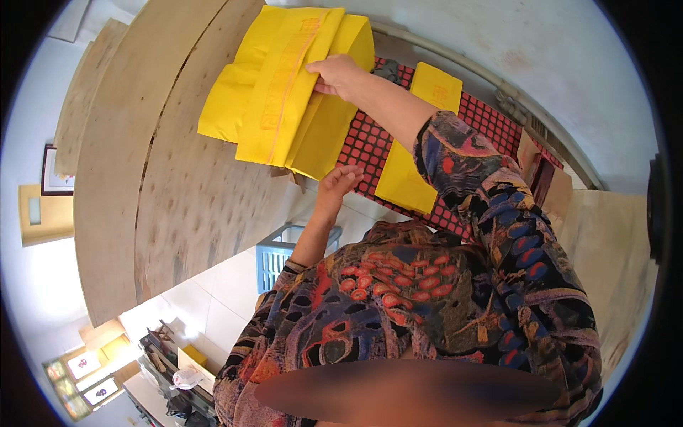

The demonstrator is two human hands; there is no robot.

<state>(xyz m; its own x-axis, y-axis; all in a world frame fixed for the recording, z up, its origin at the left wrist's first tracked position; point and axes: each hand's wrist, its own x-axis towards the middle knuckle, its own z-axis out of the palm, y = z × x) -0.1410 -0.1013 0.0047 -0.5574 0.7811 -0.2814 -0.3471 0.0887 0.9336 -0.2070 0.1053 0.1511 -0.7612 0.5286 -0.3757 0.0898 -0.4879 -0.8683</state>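
Observation:
A thick pile of folded yellow bags (245,92), soft-looking and with orange print, sits at the far end of the bench. My right hand (338,75) reaches across to it, the thumb on top and the fingers closed around the edge of the upper yellow bag. Below the pile's near corner is my left hand (339,183), its fingers loosely curled with nothing visible in them. It is close to the bag but seems apart from it. To the right lies a flat, folded yellow piece (405,178), partly hidden behind my right arm.
Red-and-black checked cloth (366,146) covers the surface under the yellow pieces. Large wooden boards (192,164) stand at left. A blue plastic basket (274,260) is on the tiled floor. A pipe (455,57) runs along the wall, and brown cardboard (558,185) lies at right.

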